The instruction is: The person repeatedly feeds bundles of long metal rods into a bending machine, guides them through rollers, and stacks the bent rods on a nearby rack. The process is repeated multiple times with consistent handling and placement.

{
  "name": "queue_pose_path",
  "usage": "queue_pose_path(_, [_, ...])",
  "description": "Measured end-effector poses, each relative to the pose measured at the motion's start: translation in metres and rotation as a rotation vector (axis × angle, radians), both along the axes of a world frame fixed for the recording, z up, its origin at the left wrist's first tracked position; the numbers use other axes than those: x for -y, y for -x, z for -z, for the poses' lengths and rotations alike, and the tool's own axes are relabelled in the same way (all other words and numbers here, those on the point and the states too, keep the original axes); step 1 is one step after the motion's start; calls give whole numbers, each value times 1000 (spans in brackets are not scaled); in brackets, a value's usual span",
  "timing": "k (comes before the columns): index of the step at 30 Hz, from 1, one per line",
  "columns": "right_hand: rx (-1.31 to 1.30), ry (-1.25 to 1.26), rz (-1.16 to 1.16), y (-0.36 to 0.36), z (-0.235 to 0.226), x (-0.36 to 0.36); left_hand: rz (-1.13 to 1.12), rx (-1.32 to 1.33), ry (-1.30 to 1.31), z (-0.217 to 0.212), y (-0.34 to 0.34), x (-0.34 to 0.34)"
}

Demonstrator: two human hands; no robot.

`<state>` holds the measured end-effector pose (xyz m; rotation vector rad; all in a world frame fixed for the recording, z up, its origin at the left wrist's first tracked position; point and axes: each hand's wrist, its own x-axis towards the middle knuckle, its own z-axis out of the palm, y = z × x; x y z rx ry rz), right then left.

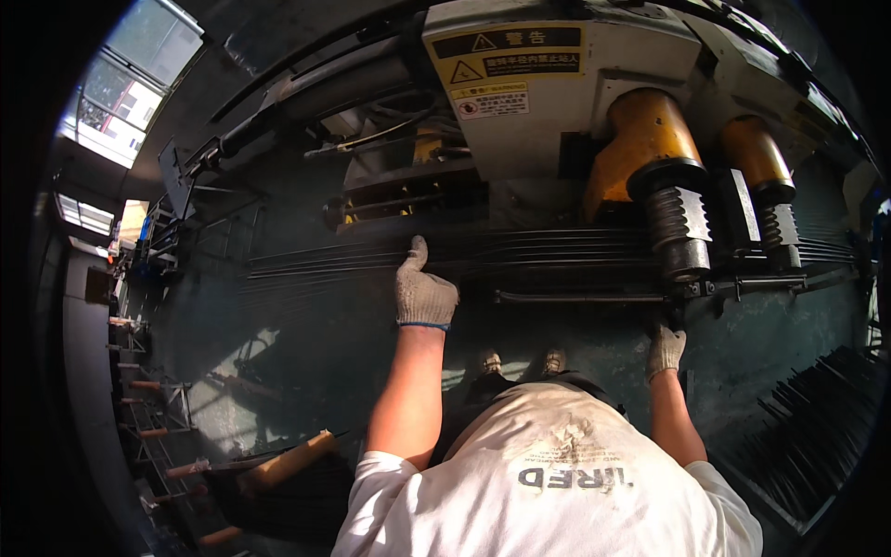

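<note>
My left hand (426, 295), in a pale knitted work glove with a blue cuff edge, is raised in front of the machine. Its thumb points up and the other fingers look curled, their inner side hidden. Just beyond it, long thin dark rods (320, 263) run from side to side. Lower on the right, my right hand (665, 352), gloved the same way, is closed at a dark part below the machine's front bar (585, 298). Whatever it grips there is lost in shadow.
A pale machine housing (538, 139) with warning labels stands ahead. Two orange cylinders (654, 139) with toothed metal ends reach down at its right. A stack of dark rods (817, 418) lies at the right. Racks with orange-brown rollers (153, 432) line the left.
</note>
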<state>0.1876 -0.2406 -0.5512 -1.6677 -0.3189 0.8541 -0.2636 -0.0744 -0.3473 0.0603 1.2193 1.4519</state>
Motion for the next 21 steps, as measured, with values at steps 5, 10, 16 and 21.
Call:
queue_pose_path(5, [-60, 67, 46, -6, 56, 32, -129, 108, -132, -2, 124, -4])
queue_pose_path(10, [-499, -4, 46, 4, 100, 77, -209, 142, -289, -2, 268, -23])
queue_pose_path(16, [-306, 190, 64, 82, 91, 91, -324, 20, -307, -7, 407, -31])
queue_pose_path(21, [-197, 246, -3, 125, 70, 105, -136, -75, -361, 5, 449, -29])
